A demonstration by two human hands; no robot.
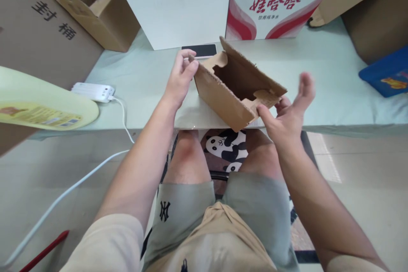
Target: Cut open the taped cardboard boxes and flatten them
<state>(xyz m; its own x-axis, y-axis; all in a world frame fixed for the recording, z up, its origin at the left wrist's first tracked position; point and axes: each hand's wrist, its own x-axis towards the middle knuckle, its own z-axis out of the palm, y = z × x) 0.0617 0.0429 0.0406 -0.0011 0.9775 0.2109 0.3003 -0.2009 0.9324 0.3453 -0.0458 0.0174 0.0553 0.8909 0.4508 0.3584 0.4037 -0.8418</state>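
Note:
A small brown cardboard box (219,97) is tilted at the front edge of the table, its open top facing up and its lid raised at the back. My left hand (182,72) pinches the box's left corner between thumb and fingers. At the right corner, my right hand (285,114) grips the box with its thumb on a side flap and some fingers behind the panel. One or more fingers of that hand are raised off the box and slightly blurred. Shadow darkens the inside of the box.
Behind the box lies a phone (204,51), before a white carton (178,4) and a red-and-white carton (277,4). On the left are a power bank (94,92) with a cable, a pale green bottle (47,100) and an open cardboard box (111,21). A blue packet (387,72) is at right.

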